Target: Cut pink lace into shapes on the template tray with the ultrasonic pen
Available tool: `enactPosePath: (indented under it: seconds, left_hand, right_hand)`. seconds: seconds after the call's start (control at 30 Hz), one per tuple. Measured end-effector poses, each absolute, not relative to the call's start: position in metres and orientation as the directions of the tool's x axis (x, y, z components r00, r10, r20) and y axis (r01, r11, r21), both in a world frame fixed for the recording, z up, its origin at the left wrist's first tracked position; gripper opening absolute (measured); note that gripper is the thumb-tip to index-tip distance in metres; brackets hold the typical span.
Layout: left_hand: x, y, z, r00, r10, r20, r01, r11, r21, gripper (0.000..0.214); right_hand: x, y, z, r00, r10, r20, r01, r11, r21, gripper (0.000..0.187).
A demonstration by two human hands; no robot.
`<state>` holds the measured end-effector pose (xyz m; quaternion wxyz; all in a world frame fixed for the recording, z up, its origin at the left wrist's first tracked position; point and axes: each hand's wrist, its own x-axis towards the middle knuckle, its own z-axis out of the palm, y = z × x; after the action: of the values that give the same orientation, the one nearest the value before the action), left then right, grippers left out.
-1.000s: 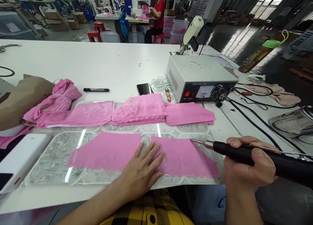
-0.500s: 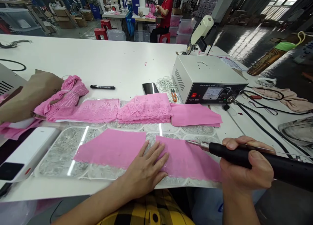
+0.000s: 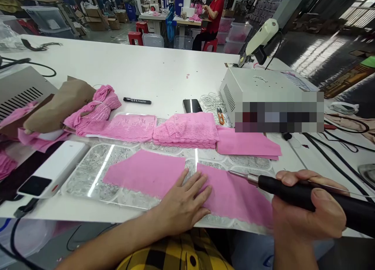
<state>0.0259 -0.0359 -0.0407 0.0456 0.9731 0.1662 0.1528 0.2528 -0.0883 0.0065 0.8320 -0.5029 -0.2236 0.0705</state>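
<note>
My left hand (image 3: 184, 201) lies flat with its fingers spread, across the near corners of two pink fabric pieces. The left piece (image 3: 146, 174) has a slanted left end; the right piece (image 3: 234, 195) extends toward my right hand. A narrow gap separates them at the top. My right hand (image 3: 310, 207) is wrapped round the black handle of an ultrasonic cutter (image 3: 272, 184). The cutter's thin metal tip rests at or just above the right piece's upper edge; whether it touches is unclear. Beneath the fabric is a clear plastic-covered sheet (image 3: 84, 184).
Behind lie folded pink lace (image 3: 187, 131) and stacked pink fabric (image 3: 247, 143). A grey control box (image 3: 263, 82), orange snips (image 3: 220, 116), phone (image 3: 191, 105), marker (image 3: 137, 101) and white power bank (image 3: 52, 168) surround them. Black cables (image 3: 336, 164) run at right. A person (image 3: 213, 16) sits beyond.
The view has turned left, so everything sits further right in the picture. Both hands, the cutter and the fabric pieces keep almost the same places relative to one another.
</note>
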Motion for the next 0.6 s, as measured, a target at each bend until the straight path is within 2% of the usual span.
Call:
enactPosePath:
  seconds: [0.3, 0.47, 0.6]
  left_hand:
    - [0.024, -0.036, -0.044, 0.889, 0.341, 0.307, 0.304, -0.938, 0.164, 0.046]
    - [0.024, -0.035, -0.043, 0.890, 0.346, 0.298, 0.309, -0.936, 0.167, 0.046]
    - [0.024, -0.034, -0.041, 0.889, 0.328, 0.320, 0.302, -0.945, 0.129, 0.044]
  right_hand:
    - [0.236, -0.074, 0.000, 0.818, 0.416, 0.397, 0.129, 0.541, -0.831, 0.014]
    - [0.235, -0.072, -0.002, 0.795, 0.413, 0.445, 0.178, 0.542, -0.821, 0.011]
    - [0.237, -0.073, 0.003, 0.802, 0.419, 0.426, 0.152, 0.546, -0.824, 0.014]
